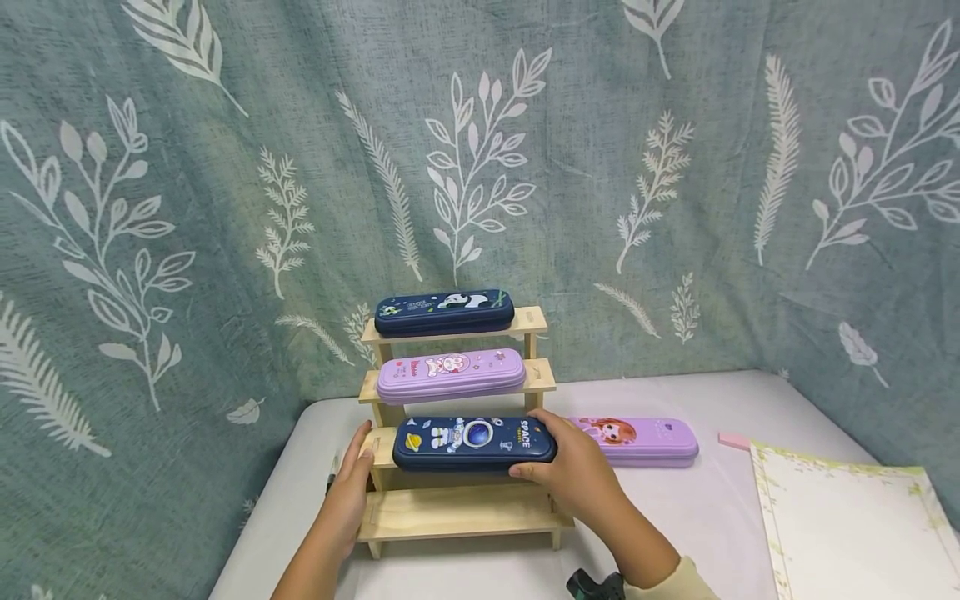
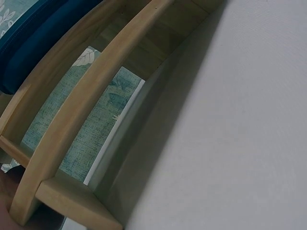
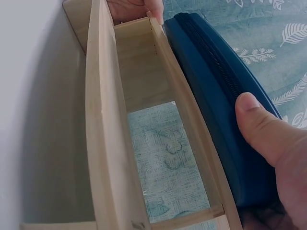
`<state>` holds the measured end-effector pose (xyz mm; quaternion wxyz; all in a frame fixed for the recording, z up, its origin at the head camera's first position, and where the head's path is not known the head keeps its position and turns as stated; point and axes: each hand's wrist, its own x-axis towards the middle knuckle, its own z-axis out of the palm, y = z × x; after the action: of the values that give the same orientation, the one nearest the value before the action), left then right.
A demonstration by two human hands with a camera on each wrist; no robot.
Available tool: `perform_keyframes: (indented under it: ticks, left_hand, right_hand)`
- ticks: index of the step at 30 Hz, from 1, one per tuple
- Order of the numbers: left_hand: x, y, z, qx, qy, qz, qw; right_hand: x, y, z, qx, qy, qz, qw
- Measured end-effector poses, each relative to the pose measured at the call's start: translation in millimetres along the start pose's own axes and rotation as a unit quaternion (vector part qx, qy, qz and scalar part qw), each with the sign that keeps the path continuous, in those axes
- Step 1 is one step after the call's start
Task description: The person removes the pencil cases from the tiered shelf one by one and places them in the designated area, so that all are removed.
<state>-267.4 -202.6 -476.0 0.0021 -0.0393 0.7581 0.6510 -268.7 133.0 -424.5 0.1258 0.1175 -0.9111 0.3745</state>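
Astronaut case (image 1: 474,445), on the second-nearest shelf (image 1: 383,448), looks light and stiff (slick, I suspect), best held where the right hand (image 1: 579,463) pinches its right end, left hand (image 1: 347,493) straight-fingered against the rack (image 1: 465,510).

Bright, even head view, dimmer wrist views, soft shadow beside wooden rack (image 2: 78,110)

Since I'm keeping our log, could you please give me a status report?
Right hand grips navy astronaut pencil case, at second shelf from bottom. Left hand touches left end of wooden rack. Nothing visibly blocking the case.
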Motion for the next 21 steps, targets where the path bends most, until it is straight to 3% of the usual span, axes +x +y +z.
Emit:
perform_keyframes:
  ticks: [21]
  left_hand:
    - [-0.5,-0.5,0.1,-0.008,-0.007,0.002,0.9999]
  right_hand:
    - [-23.7,32.0,-30.6,0.005,-0.010,0.000,1.000]
